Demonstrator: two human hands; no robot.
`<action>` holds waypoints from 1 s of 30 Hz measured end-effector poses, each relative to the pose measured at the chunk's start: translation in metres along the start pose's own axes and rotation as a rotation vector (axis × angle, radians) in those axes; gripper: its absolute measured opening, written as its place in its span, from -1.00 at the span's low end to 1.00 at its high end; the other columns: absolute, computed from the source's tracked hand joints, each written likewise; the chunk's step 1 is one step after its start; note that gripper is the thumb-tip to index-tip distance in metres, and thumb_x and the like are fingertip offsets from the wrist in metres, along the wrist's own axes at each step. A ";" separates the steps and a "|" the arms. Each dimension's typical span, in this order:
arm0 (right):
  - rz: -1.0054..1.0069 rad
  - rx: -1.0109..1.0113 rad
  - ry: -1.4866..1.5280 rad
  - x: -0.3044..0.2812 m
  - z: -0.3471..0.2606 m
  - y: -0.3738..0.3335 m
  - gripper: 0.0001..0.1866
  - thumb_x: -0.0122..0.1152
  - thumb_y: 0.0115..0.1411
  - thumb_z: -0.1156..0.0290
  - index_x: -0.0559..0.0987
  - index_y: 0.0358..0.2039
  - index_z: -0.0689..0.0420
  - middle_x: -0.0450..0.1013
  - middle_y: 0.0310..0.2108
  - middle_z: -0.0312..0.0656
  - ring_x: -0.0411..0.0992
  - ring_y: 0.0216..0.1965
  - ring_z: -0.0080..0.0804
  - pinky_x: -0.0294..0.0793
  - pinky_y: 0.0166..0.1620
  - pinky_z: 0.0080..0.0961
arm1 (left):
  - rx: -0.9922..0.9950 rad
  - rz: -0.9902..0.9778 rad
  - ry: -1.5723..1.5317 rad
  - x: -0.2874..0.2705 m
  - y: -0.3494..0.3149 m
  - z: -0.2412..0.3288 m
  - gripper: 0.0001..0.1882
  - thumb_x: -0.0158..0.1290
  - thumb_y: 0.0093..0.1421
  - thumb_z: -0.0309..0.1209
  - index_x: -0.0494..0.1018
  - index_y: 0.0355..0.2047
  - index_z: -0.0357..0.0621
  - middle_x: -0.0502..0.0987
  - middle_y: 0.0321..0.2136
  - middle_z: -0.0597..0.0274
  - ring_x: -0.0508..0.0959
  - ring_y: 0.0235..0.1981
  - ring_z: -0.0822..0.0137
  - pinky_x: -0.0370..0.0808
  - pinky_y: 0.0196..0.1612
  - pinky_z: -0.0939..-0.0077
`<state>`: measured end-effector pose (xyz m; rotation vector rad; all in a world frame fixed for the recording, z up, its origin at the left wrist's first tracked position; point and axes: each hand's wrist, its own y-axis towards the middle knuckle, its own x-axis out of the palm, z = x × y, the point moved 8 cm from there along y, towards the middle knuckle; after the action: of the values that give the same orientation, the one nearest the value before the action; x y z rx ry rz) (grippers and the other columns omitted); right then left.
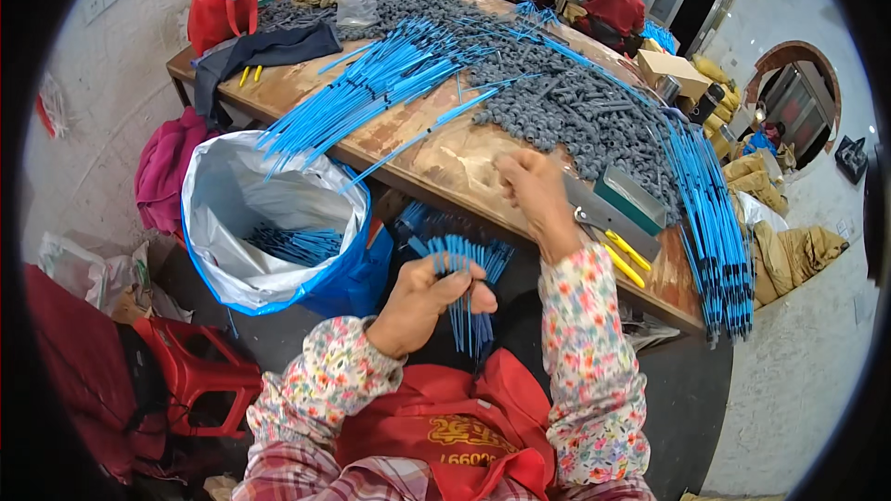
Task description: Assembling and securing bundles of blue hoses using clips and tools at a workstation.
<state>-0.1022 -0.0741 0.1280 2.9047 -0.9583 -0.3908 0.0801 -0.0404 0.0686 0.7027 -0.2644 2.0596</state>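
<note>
My left hand (432, 297) is closed round a bundle of thin blue sticks (460, 320), held upright above my lap at the table's near edge. My right hand (538, 193) hovers over the wooden table (445, 162), its fingertips pinched together and slightly blurred. Anything between them is too small or smeared to make out. Close beyond that hand spreads a heap of small grey ribbed pieces (580, 102). A large pile of blue sticks with dark bands (380, 83) lies on the table to the left, a few sticks straying toward the near edge.
Yellow-handled pliers (624, 260) and a green-edged box (631, 195) sit right of my right hand. More blue sticks (710, 232) overhang the table's right end. At left stand a silver-lined blue bag (209, 213) and a red stool (200, 371). Other people (613, 5) sit at the back.
</note>
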 end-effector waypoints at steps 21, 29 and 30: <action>0.468 -0.322 -0.296 0.006 0.019 0.082 -0.75 0.20 0.03 0.31 0.47 -0.57 0.26 0.40 -0.69 -0.03 0.38 -0.64 -0.17 0.32 -0.51 -0.28 | 0.128 0.076 -0.138 -0.043 -0.019 0.015 -0.83 0.01 0.17 -0.54 0.44 -0.22 -0.32 0.57 -0.38 -0.07 0.60 -0.33 0.15 0.54 -0.19 0.31; 0.331 -0.526 -0.377 -0.031 -0.031 -0.073 -0.75 0.30 0.01 0.47 0.36 -0.61 0.20 0.23 -0.74 -0.21 0.23 -0.71 -0.45 0.16 -0.63 -0.50 | 0.251 0.351 -0.167 -0.047 0.002 0.050 -0.69 -0.01 0.16 -0.55 0.31 -0.06 -0.26 0.54 -0.28 -0.09 0.58 -0.24 0.10 0.50 -0.13 0.29; 0.331 -0.525 -0.370 -0.038 -0.026 -0.087 -0.75 0.30 0.01 0.47 0.36 -0.61 0.20 0.23 -0.74 -0.21 0.23 -0.71 -0.45 0.16 -0.63 -0.50 | 0.303 0.367 -0.127 -0.041 0.010 0.058 -0.68 0.02 0.16 -0.53 0.30 -0.06 -0.22 0.52 -0.22 -0.05 0.55 -0.20 0.11 0.50 -0.14 0.28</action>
<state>-0.0749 0.0184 0.1494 2.1978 -1.1414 -0.9995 0.1111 -0.1001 0.0935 1.0342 -0.1617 2.4378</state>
